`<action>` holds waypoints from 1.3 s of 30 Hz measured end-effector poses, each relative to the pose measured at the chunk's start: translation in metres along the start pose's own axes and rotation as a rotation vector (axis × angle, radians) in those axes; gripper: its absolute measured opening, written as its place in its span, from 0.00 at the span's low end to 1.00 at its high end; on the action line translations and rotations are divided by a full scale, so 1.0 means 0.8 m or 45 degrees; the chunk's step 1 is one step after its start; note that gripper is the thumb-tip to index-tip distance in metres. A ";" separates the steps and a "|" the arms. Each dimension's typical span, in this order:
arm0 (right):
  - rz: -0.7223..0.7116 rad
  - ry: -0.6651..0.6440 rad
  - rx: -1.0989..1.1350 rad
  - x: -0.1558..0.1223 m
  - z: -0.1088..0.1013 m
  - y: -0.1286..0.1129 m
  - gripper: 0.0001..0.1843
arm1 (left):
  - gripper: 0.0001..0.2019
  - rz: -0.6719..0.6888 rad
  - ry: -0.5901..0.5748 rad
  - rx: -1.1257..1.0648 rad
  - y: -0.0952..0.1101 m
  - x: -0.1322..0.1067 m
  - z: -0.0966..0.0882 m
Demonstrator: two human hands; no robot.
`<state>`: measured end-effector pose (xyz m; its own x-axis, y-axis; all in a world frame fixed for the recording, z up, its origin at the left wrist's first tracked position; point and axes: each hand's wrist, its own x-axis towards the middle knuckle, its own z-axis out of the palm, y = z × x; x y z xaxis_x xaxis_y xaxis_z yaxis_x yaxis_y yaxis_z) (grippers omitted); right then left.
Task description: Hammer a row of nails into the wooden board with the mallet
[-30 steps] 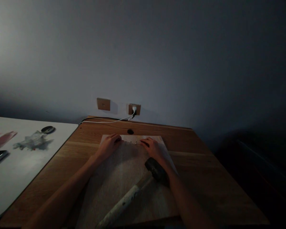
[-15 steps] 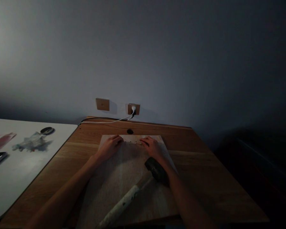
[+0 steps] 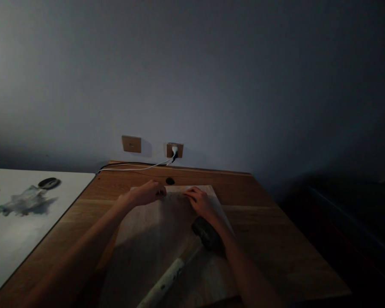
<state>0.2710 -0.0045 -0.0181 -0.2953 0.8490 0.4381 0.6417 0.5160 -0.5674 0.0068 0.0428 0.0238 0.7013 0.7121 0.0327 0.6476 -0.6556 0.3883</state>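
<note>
Over the far left part of a pale wooden board (image 3: 176, 222), my left hand (image 3: 149, 192) is closed with its fingertips pinched. Whatever is in that pinch is too small and dark to make out. My right hand (image 3: 199, 200) rests at the board's far right part, fingers pressed together and pointing left. Its fingertips may hold something tiny. Tiny, nail-like bits (image 3: 169, 195) show faintly between the two hands. A hammer with a bulky black head (image 3: 207, 233) and a pale, worn handle (image 3: 167, 278) lies diagonally on the board, its head beside my right forearm.
The board lies on a brown wooden table (image 3: 259, 222) against a grey wall. A socket (image 3: 179, 150) with plugged cables sits behind it, near a cable hole (image 3: 170, 181). On a white table (image 3: 16, 239) at left are a crumpled clear bag (image 3: 27, 200) and a dark round object (image 3: 49, 183).
My left hand has lifted slightly and turned inward, fingers curling down into a pinch. My right hand's fingers have drawn together a little to the left. The view has shifted slightly.
</note>
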 end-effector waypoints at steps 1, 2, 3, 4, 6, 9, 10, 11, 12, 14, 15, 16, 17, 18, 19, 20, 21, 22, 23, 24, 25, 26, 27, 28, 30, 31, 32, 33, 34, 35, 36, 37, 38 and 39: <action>0.011 0.007 0.005 0.000 -0.002 -0.003 0.15 | 0.15 0.009 0.000 0.020 0.003 0.000 0.000; 0.025 0.011 0.011 0.000 -0.004 -0.005 0.15 | 0.16 0.024 0.007 0.037 0.006 -0.001 0.001; 0.041 0.011 0.017 0.000 -0.007 -0.008 0.14 | 0.15 0.038 0.016 0.051 0.010 -0.002 0.002; 0.058 0.005 0.021 0.000 -0.009 -0.011 0.13 | 0.14 0.051 0.021 0.064 0.013 -0.003 0.003; 0.095 -0.026 0.023 0.000 -0.015 -0.017 0.12 | 0.12 0.060 0.012 0.090 0.018 -0.004 0.004; 0.152 -0.104 -0.005 0.006 -0.023 -0.028 0.11 | 0.10 0.057 -0.005 0.114 0.024 -0.005 0.001; 0.169 -0.132 -0.023 0.010 -0.024 -0.032 0.12 | 0.10 0.051 -0.003 0.116 0.026 -0.005 0.000; 0.184 -0.160 -0.046 0.015 -0.025 -0.036 0.12 | 0.11 0.044 -0.001 0.117 0.027 -0.005 -0.002; 0.196 -0.189 -0.074 0.020 -0.026 -0.041 0.12 | 0.11 0.032 0.003 0.119 0.029 -0.005 -0.004; 0.214 -0.254 -0.134 0.033 -0.024 -0.050 0.13 | 0.11 -0.002 0.008 0.129 0.033 -0.005 -0.005; 0.220 -0.293 -0.164 0.039 -0.021 -0.055 0.13 | 0.10 -0.019 0.012 0.137 0.035 -0.005 -0.004; 0.224 -0.333 -0.193 0.044 -0.019 -0.059 0.13 | 0.10 -0.035 0.021 0.147 0.036 -0.004 -0.004; 0.228 -0.371 -0.222 0.048 -0.016 -0.064 0.14 | 0.10 -0.048 0.029 0.157 0.037 -0.004 -0.002; 0.232 -0.403 -0.251 0.051 -0.013 -0.068 0.14 | 0.09 -0.056 0.038 0.165 0.037 -0.004 -0.001; 0.237 -0.427 -0.283 0.053 -0.010 -0.071 0.14 | 0.09 -0.056 0.048 0.169 0.037 -0.004 0.001; 0.241 -0.447 -0.314 0.054 -0.007 -0.074 0.14 | 0.09 -0.051 0.061 0.170 0.037 -0.005 0.002; 0.244 -0.461 -0.345 0.054 -0.005 -0.077 0.13 | 0.10 -0.038 0.071 0.169 0.037 -0.005 0.002; 0.247 -0.472 -0.374 0.054 -0.002 -0.078 0.13 | 0.11 -0.019 0.076 0.166 0.036 -0.006 0.002; 0.249 -0.483 -0.401 0.053 0.000 -0.079 0.14 | 0.12 0.000 0.076 0.165 0.036 -0.007 0.001; 0.249 -0.494 -0.425 0.053 0.001 -0.080 0.14 | 0.13 0.015 0.069 0.167 0.036 -0.008 0.000; 0.248 -0.504 -0.447 0.053 0.003 -0.080 0.15 | 0.14 0.026 0.057 0.174 0.037 -0.009 -0.002; 0.247 -0.514 -0.468 0.053 0.004 -0.080 0.15 | 0.15 0.027 0.044 0.187 0.038 -0.010 -0.004; 0.245 -0.523 -0.487 0.054 0.005 -0.080 0.16 | 0.16 0.021 0.031 0.203 0.039 -0.012 -0.006; 0.239 -0.535 -0.501 0.055 0.006 -0.080 0.16 | 0.16 0.010 0.024 0.217 0.040 -0.013 -0.007; 0.211 -0.562 -0.518 0.056 0.006 -0.081 0.17 | 0.14 -0.027 0.016 0.230 0.042 -0.014 -0.008; 0.189 -0.576 -0.519 0.057 0.004 -0.082 0.17 | 0.13 -0.046 0.013 0.226 0.042 -0.013 -0.008; 0.164 -0.589 -0.518 0.058 0.003 -0.084 0.17 | 0.12 -0.065 0.016 0.218 0.042 -0.013 -0.006; 0.137 -0.601 -0.513 0.058 0.000 -0.086 0.18 | 0.11 -0.080 0.028 0.207 0.042 -0.012 -0.005; 0.112 -0.607 -0.507 0.059 -0.002 -0.088 0.18 | 0.09 -0.092 0.047 0.195 0.041 -0.010 -0.002; 0.093 -0.606 -0.501 0.059 -0.005 -0.090 0.18 | 0.08 -0.101 0.067 0.183 0.040 -0.009 0.000; 0.082 -0.597 -0.495 0.060 -0.008 -0.092 0.18 | 0.07 -0.107 0.083 0.172 0.039 -0.007 0.002; 0.077 -0.585 -0.490 0.060 -0.010 -0.094 0.18 | 0.06 -0.115 0.096 0.160 0.037 -0.006 0.003; 0.080 -0.573 -0.485 0.061 -0.011 -0.096 0.17 | 0.05 -0.128 0.102 0.146 0.036 -0.005 0.004; 0.088 -0.566 -0.479 0.062 -0.011 -0.097 0.16 | 0.04 -0.138 0.102 0.124 0.034 -0.004 0.005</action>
<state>0.2125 -0.0034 0.0539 -0.4603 0.8873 0.0283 0.8531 0.4509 -0.2623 0.0234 0.0217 0.0309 0.6023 0.7952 0.0706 0.7468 -0.5924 0.3022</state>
